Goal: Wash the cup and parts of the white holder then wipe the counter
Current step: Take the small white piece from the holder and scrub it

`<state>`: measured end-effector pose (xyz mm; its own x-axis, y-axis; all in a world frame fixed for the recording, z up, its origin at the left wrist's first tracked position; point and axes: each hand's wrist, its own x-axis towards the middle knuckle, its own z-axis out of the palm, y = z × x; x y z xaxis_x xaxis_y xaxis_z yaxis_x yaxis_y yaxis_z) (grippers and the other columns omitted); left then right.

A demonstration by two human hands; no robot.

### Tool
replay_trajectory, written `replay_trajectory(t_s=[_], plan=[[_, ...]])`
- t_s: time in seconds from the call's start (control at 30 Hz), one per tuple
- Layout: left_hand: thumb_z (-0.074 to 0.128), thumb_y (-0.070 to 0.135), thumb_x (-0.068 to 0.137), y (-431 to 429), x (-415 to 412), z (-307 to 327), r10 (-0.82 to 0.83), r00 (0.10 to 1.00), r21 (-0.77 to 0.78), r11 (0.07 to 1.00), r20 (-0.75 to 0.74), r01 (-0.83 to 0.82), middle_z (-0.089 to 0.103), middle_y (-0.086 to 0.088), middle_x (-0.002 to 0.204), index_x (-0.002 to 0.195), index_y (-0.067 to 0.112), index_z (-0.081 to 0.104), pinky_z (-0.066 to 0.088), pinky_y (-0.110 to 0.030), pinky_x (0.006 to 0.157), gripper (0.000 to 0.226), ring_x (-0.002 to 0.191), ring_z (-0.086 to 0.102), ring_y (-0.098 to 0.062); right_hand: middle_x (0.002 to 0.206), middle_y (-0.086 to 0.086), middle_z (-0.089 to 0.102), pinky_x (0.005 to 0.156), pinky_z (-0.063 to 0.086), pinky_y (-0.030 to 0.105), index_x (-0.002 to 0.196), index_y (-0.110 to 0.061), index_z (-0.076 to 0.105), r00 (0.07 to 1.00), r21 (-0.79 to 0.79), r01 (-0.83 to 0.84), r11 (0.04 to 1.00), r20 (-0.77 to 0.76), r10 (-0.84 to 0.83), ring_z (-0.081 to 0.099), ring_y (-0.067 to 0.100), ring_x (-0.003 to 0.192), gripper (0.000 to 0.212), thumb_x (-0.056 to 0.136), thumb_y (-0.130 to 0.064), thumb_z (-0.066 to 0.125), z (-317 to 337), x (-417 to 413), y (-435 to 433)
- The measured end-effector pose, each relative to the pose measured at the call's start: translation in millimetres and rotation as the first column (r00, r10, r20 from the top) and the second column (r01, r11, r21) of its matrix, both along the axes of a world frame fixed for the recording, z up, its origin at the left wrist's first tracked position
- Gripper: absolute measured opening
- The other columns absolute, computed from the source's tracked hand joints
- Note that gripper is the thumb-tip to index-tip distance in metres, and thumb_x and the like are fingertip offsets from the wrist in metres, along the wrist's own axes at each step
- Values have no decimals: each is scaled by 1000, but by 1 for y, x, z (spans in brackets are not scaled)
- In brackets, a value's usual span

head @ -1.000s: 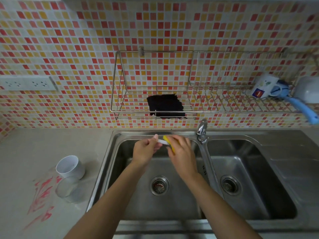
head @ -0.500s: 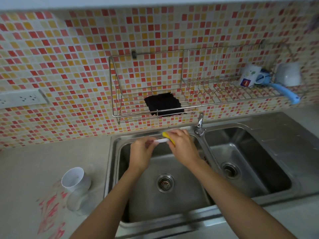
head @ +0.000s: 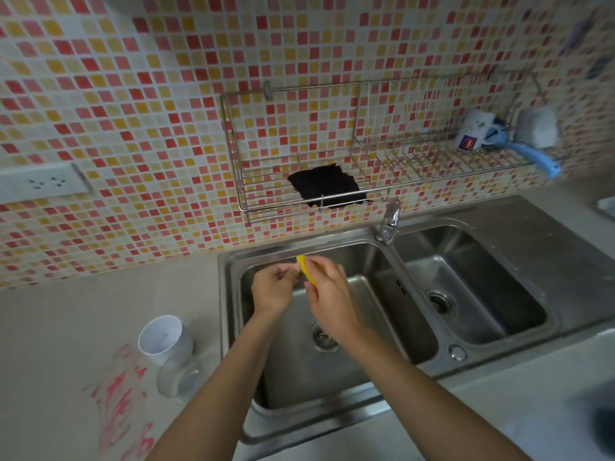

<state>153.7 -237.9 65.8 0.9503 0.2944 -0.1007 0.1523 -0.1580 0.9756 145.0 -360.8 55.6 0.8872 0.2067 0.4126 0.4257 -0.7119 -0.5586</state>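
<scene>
- Nearest us, on the counter (head: 60, 327) left of the sink (head: 332, 377), the white holder (head: 164, 339) stands open-mouthed with a clear cup (head: 179, 377) touching its near side; red streaks (head: 116, 404) smear the counter beside them, not yet wiped.
- Over the left basin, our left hand (head: 273, 289) is pinched shut on something small, now hidden behind the fingers. A second ago a thin white part showed between the hands; we can no longer see it, so we cannot say for sure that it is what the hand holds.
- Our right hand (head: 327, 294) is closed around a yellow sponge (head: 306, 271), pressed against the left fingertips. The hands have drawn closer, so we judge that scrubbing of that small part goes on.
- No water is visible at the tap (head: 389, 221); we think rinsing is yet to come.
- Our view has swung left and tilted, though holder and cup have not moved.
- Farther back, a black cloth (head: 327, 186) lies in the wall rack (head: 399, 174), likely for the counter later.
</scene>
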Motion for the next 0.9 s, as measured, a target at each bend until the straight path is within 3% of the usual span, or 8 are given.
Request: replay_trajectory(t_s=[0.13, 0.2, 0.27, 0.33, 0.5, 0.63, 0.77, 0.9], plan=[[66, 21, 91, 2, -11, 2, 17, 1000, -32, 999, -3, -17, 73, 1, 86, 93, 13, 74, 55, -29, 82, 11, 86, 69, -13, 131, -2, 49, 98, 45, 32, 138, -19, 48, 990, 35, 125, 992, -62, -123, 44, 15, 115, 49, 90, -12, 60, -3, 3, -5], [66, 23, 91, 2, -12, 1, 26, 1000, -42, 999, -4, -26, 73, 3, 84, 90, 16, 73, 54, -25, 79, 10, 86, 68, -14, 131, -1, 48, 100, 43, 27, 139, -18, 47, 982, 44, 175, 984, -86, -171, 43, 14, 117, 49, 91, -13, 59, -1, 3, -7], [67, 22, 90, 4, -9, 1, 17, 1000, -69, 997, 3, -17, 75, 0, 83, 86, 19, 75, 57, -34, 84, 9, 85, 71, -17, 131, -1, 49, 98, 34, 18, 139, -17, 48, 997, 11, 77, 997, -34, -76, 42, 13, 115, 49, 91, -12, 58, 3, -4, 1], [68, 22, 89, 5, -4, -3, 11, 1000, -91, 996, -13, -12, 77, -1, 84, 84, 20, 76, 57, -41, 88, 10, 85, 73, -19, 130, -1, 50, 97, 33, 17, 138, -17, 49, 1000, -26, -15, 1000, 14, 15, 42, 13, 113, 49, 90, -11, 58, 3, -5, 2], [69, 23, 89, -13, 5, 2, 72, 997, -55, 996, -24, -74, 75, -2, 85, 86, 17, 73, 56, -33, 85, 7, 86, 71, -19, 131, 0, 51, 95, 33, 16, 139, -18, 48, 990, 35, 130, 991, -61, -127, 44, 14, 115, 50, 90, -11, 60, -3, 23, -24], [69, 16, 88, -26, 17, -7, 77, 997, -49, 996, -25, -79, 76, -3, 81, 78, 22, 74, 57, -43, 87, 13, 84, 72, -23, 129, -5, 52, 95, 40, 19, 139, -21, 49, 996, -7, -88, 996, 4, 88, 46, 11, 112, 52, 89, -12, 62, -11, 26, -32], [70, 19, 88, -51, 31, -9, 95, 995, 29, 995, -6, -95, 72, 2, 75, 80, 18, 73, 54, -28, 76, 9, 77, 68, -17, 127, -1, 54, 96, 42, 23, 137, -17, 50, 995, 94, 57, 994, -90, -49, 50, 15, 111, 50, 89, -8, 61, -21, 52, -64], [69, 17, 88, -67, 46, -19, 98, 995, 121, 988, -20, -95, 72, 2, 79, 88, 17, 74, 53, -29, 79, 5, 80, 67, -15, 124, -2, 56, 95, 32, 14, 134, -20, 53, 987, 1, -74, 997, -144, 73, 50, 14, 109, 50, 87, -4, 58, -30, 62, -96]])
